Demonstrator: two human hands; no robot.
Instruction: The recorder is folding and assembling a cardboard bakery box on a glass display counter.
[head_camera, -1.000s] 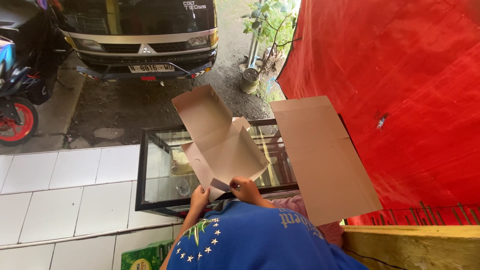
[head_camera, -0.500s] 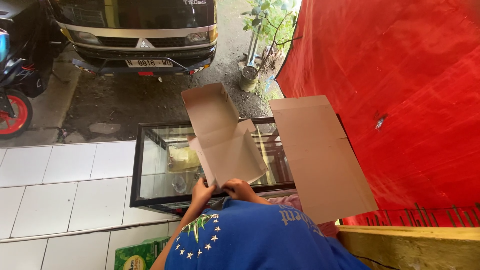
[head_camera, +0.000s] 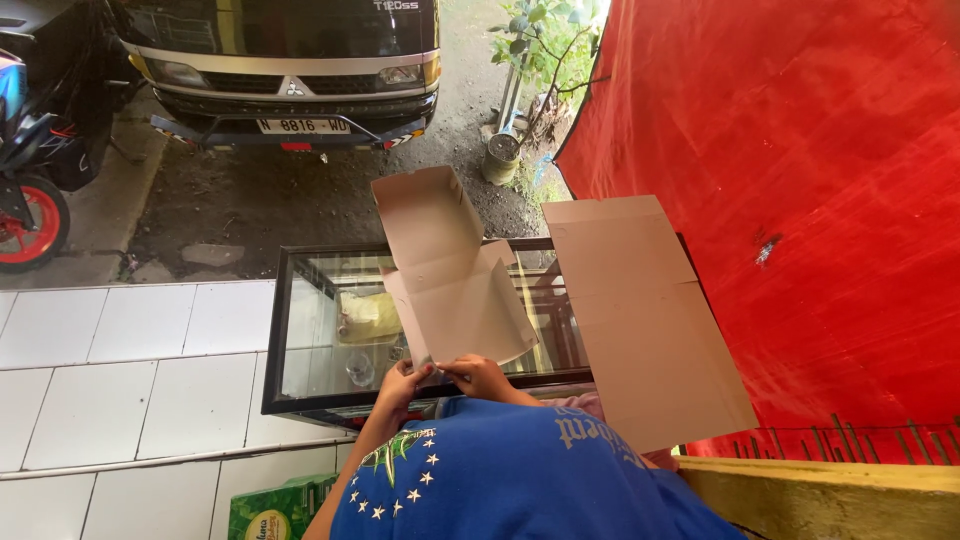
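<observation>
Over glass case (head_camera: 300, 330), hands (head_camera: 445, 378) on box (head_camera: 450, 270)

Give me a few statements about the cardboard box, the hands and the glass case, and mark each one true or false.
1. Both hands hold the near edge of the cardboard box. True: the left hand and right hand grip it together.
2. The box is closed flat. False: its flaps stand open.
3. The box is held above a glass case with a black frame. True.
4. A green sheet hangs on the right. False: the sheet is red.
5. A flat cardboard panel lies to the right of the box. True.
</observation>
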